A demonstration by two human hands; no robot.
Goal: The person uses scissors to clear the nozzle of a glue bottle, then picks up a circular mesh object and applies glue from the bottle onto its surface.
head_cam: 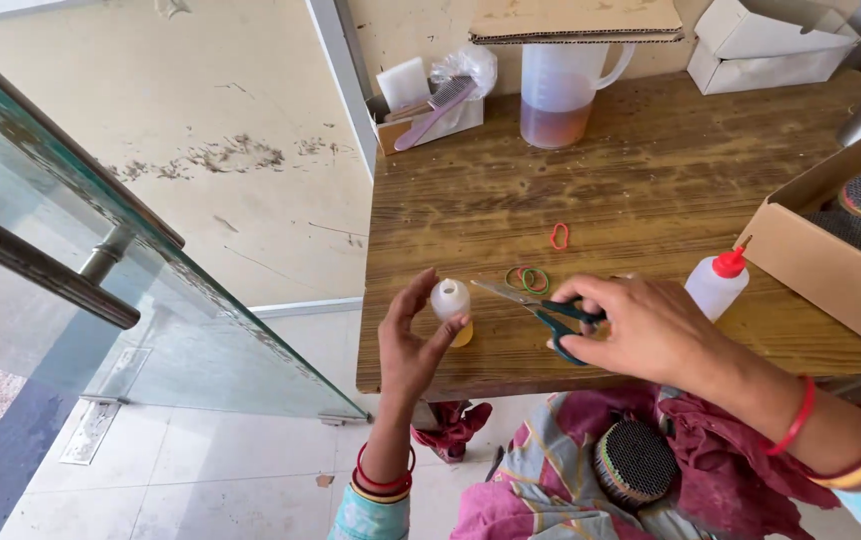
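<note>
Scissors [540, 308] with dark teal handles sit in the right hand [650, 330], fingers threaded through the loops and the blades parted a little, their tips pointing left toward a small translucent white bottle [450, 300]. That bottle is held up at the near edge of the wooden table [640, 170] by the left hand [410, 345], thumb on one side and fingertips on the other pinching its body, with a bit of yellow showing at its base. The blade tips are just beside the bottle's right side but not quite touching it, so the step in hand looks like bringing the cutting edge up to the little bottle, most likely at its top or nozzle, though which part cannot be told from here. As a judgement, the next move calls for steadying the bottle upright, setting the open blades around the exact spot, and closing them with fingers kept away from the edge. Behind the scissors lie green rubber bands [527, 279], and an orange rubber band [558, 236] lies farther back. A squeeze bottle with a red cap [717, 282] stands near the right hand, beside a cardboard box [830, 270]. A plastic jug [560, 90] holding amber liquid stands at the back of the table.
</note>
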